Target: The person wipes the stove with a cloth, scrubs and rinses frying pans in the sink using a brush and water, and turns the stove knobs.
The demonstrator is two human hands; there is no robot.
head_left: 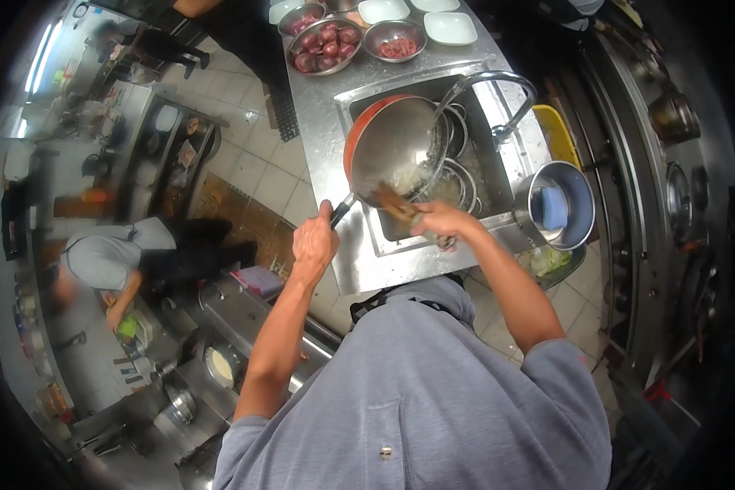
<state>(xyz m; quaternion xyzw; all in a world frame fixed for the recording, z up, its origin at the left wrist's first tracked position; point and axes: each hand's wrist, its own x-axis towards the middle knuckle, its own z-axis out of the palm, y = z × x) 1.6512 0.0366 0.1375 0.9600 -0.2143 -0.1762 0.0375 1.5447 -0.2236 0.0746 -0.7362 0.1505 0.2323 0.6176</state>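
Note:
My left hand (314,242) is closed around the dark handle of a wok (392,143). The wok has an orange-red outside and a bare metal inside, and is held tilted over the sink (378,242). In my right hand (449,222) is a wooden brush (397,204), somewhat blurred, its bristle end at the wok's near rim. Whitish wet matter shows low inside the wok. A curved faucet (518,79) reaches over the wok from the right. Metal pots (459,186) stand in the sink, partly hidden by the wok.
Beyond the sink are a bowl of red onions (327,49), a bowl of chopped reddish food (395,41) and white dishes (449,29). A large pot (580,214) with a blue cloth or sponge stands at the right. A co-worker (110,253) bends over a counter at left.

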